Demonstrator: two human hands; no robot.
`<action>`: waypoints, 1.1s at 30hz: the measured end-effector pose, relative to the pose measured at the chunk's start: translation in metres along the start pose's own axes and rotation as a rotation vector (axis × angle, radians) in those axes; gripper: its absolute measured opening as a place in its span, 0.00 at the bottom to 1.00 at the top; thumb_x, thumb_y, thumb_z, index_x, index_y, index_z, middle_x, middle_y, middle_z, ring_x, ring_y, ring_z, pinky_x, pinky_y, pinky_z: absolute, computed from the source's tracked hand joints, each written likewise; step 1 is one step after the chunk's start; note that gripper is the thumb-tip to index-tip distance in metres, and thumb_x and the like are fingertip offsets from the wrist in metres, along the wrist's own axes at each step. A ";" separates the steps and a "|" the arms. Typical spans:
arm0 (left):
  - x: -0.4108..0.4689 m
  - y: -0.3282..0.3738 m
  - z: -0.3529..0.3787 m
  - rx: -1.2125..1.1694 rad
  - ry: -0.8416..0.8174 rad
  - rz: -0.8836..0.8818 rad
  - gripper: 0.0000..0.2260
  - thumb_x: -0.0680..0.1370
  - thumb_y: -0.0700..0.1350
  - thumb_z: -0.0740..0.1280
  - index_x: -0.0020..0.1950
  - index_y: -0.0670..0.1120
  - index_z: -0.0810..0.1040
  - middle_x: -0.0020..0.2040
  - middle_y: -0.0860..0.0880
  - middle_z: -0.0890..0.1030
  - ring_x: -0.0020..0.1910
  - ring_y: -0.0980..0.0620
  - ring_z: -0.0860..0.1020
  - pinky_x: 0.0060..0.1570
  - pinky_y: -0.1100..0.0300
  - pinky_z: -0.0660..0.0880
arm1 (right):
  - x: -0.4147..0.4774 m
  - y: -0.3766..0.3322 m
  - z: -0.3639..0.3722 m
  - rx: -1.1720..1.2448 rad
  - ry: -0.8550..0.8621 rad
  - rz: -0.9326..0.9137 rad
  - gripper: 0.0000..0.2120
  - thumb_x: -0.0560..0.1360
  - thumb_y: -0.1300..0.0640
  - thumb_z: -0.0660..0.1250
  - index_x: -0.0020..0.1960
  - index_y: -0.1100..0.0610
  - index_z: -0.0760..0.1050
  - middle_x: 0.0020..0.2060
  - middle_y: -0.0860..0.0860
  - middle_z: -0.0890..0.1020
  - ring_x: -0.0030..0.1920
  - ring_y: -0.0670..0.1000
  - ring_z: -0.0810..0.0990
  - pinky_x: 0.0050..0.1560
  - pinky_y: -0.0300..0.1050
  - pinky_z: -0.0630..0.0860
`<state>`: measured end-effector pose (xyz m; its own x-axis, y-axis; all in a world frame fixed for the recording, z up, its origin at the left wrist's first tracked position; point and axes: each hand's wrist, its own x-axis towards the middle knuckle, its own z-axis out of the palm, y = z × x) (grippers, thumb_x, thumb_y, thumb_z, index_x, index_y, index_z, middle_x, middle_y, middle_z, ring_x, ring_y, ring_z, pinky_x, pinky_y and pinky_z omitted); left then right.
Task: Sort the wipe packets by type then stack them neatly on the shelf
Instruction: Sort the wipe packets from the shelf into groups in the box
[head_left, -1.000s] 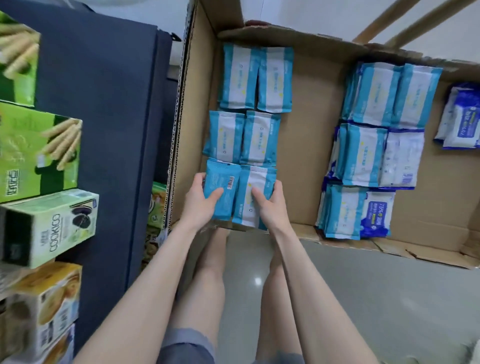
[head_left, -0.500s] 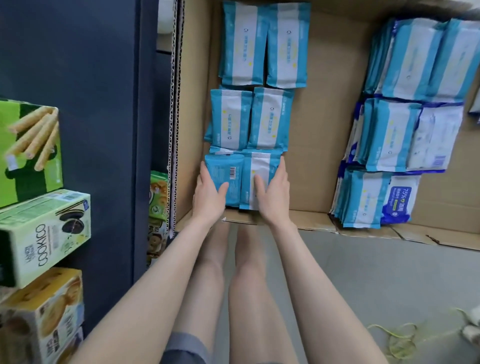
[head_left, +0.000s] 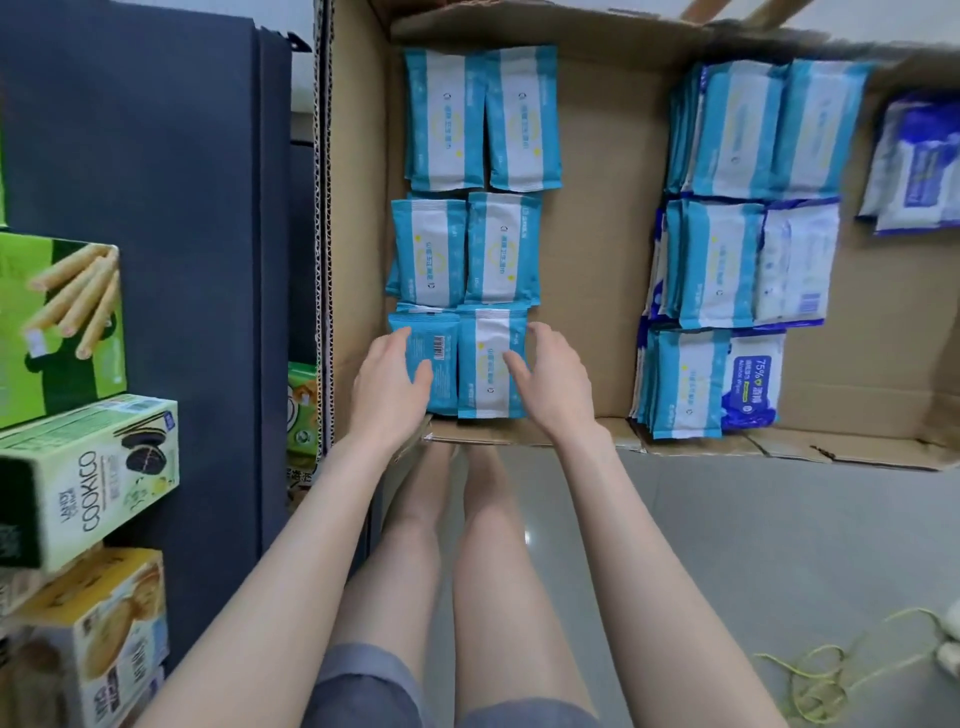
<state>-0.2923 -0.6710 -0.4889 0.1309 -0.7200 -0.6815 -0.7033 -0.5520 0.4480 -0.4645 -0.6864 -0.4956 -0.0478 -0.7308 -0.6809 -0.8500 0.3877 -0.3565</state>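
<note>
Teal packet pair (head_left: 483, 374), centre frame, flanked by loose, ungripping left hand (head_left: 392, 379) and right hand (head_left: 558, 379); squaring step, seemingly; next needs matching packets.

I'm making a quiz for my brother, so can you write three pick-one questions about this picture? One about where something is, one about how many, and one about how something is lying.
1. Where is the dark blue 75% packet?
A) on the right, at the near edge of the cardboard tray
B) on the floor
C) on top of a biscuit box

2. How many rows of two make up the left column of packets?
A) two
B) three
C) five

3. How does the nearest left packet, touched by the left hand, lie?
A) torn open
B) rolled up
C) flat, barcode side up

Answers:
1 A: it lies by the tray's near lip, far right of the column.
2 B: three pairs run from far to near.
3 C: its barcode faces the camera and it lies flat.
</note>
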 end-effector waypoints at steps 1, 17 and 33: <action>-0.004 0.005 -0.002 0.014 0.004 0.029 0.20 0.81 0.44 0.60 0.73 0.43 0.64 0.70 0.45 0.68 0.68 0.46 0.67 0.66 0.54 0.63 | -0.005 0.000 -0.007 -0.001 0.024 -0.022 0.20 0.80 0.51 0.59 0.69 0.59 0.65 0.64 0.57 0.73 0.62 0.58 0.72 0.58 0.51 0.69; -0.072 0.133 0.068 -0.016 0.078 0.289 0.13 0.79 0.44 0.64 0.62 0.43 0.74 0.59 0.46 0.77 0.60 0.47 0.73 0.61 0.53 0.69 | -0.067 0.108 -0.116 0.190 0.280 -0.084 0.13 0.79 0.57 0.61 0.61 0.60 0.74 0.58 0.54 0.77 0.59 0.54 0.73 0.57 0.43 0.66; -0.064 0.195 0.224 -0.264 0.122 -0.129 0.17 0.78 0.42 0.65 0.67 0.41 0.70 0.61 0.46 0.74 0.59 0.50 0.74 0.57 0.64 0.66 | -0.022 0.239 -0.127 0.246 -0.007 -0.046 0.14 0.80 0.57 0.59 0.64 0.60 0.72 0.60 0.53 0.76 0.59 0.52 0.74 0.56 0.42 0.67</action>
<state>-0.5941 -0.6379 -0.4876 0.3015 -0.6734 -0.6750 -0.4716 -0.7206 0.5082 -0.7336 -0.6490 -0.4841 -0.0080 -0.7472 -0.6645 -0.6977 0.4802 -0.5316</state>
